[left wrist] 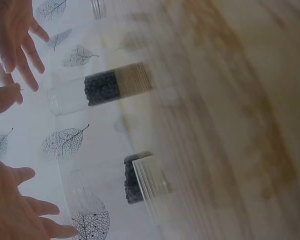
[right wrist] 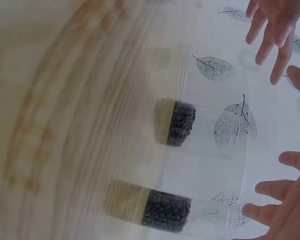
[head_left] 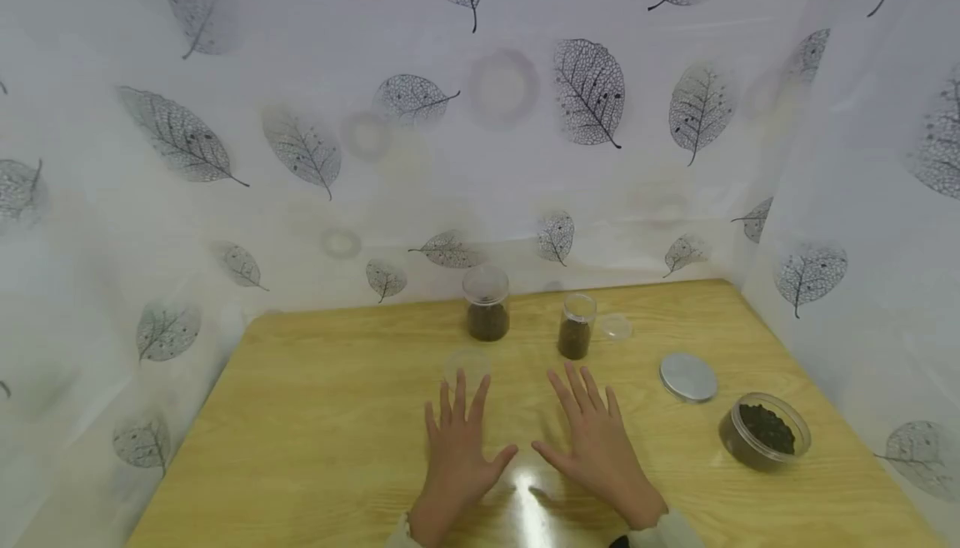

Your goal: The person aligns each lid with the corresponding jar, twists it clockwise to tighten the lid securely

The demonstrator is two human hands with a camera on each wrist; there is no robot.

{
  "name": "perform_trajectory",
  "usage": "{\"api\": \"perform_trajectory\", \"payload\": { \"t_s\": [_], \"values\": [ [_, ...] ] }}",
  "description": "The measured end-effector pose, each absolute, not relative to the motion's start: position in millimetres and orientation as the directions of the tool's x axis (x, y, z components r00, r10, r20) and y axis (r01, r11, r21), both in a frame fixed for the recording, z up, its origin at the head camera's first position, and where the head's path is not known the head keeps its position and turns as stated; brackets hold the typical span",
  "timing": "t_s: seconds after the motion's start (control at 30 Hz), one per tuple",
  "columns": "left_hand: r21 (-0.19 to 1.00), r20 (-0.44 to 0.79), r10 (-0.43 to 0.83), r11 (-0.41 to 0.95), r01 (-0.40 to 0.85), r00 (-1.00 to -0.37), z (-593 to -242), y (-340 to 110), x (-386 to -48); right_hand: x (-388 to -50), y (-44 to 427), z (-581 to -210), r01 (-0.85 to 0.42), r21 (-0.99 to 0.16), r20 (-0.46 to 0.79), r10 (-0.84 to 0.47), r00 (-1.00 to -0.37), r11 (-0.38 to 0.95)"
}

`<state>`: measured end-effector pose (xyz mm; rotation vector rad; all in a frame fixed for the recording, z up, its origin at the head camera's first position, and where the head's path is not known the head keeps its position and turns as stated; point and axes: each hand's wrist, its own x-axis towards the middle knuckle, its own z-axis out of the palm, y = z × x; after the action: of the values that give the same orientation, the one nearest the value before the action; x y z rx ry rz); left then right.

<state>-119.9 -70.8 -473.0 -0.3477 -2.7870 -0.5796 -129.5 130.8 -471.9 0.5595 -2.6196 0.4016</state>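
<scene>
My left hand [head_left: 457, 456] and right hand [head_left: 600, 452] are held apart over the front of the wooden table, fingers spread and nothing in either. Just beyond the left fingertips lies a clear lid [head_left: 467, 363], seen edge-on in the left wrist view. Behind it stands a wide clear jar [head_left: 488, 321], partly filled with dark beans and uncovered. A narrower clear jar [head_left: 575, 338], about half full of dark beans [right wrist: 166, 211], stands upright past the right fingertips. Neither hand touches a jar.
A small clear lid [head_left: 617, 327] lies right of the narrow jar. Further right are a silver lid [head_left: 688, 377] and an uncovered round tub [head_left: 765, 431] holding dark contents, near the table's right edge. A leaf-patterned curtain [head_left: 510, 190] encloses the back and sides.
</scene>
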Motion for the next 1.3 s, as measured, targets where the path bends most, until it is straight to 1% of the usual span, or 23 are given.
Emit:
{"api": "perform_trajectory", "payload": {
  "t_s": [0.13,0.33,0.57,0.73,0.87,1.03,1.3],
  "values": [
    [0.314,0.385,0.185,0.895,0.317,-0.904,-473,-74,-124,-132,131,-471,-0.466,-0.171,0.509,-0.327,-0.796,0.868],
    [0.245,0.505,0.204,0.897,0.367,-0.838,-472,-83,-134,-138,130,-472,-0.5,-0.172,0.558,-0.334,-0.759,0.849],
    [0.242,0.556,0.23,0.875,0.42,-0.799,-467,-95,-152,-151,130,-473,-0.559,-0.154,0.618,-0.362,-0.698,0.815],
    [0.265,0.52,0.244,0.865,0.426,-0.819,-459,-104,-165,-161,134,-474,-0.593,-0.14,0.64,-0.385,-0.665,0.793],
    [0.293,0.484,0.235,0.864,0.409,-0.843,-451,-113,-182,-169,138,-473,-0.624,-0.102,0.647,-0.425,-0.634,0.775],
    [0.373,0.443,0.224,0.834,0.405,-0.868,-444,-125,-208,-180,140,-468,-0.644,-0.036,0.642,-0.477,-0.601,0.764],
    [0.46,0.4,0.194,0.803,0.379,-0.896,-443,-139,-248,-201,134,-467,-0.716,-0.013,0.631,-0.549,-0.548,0.698]
  ]
}}
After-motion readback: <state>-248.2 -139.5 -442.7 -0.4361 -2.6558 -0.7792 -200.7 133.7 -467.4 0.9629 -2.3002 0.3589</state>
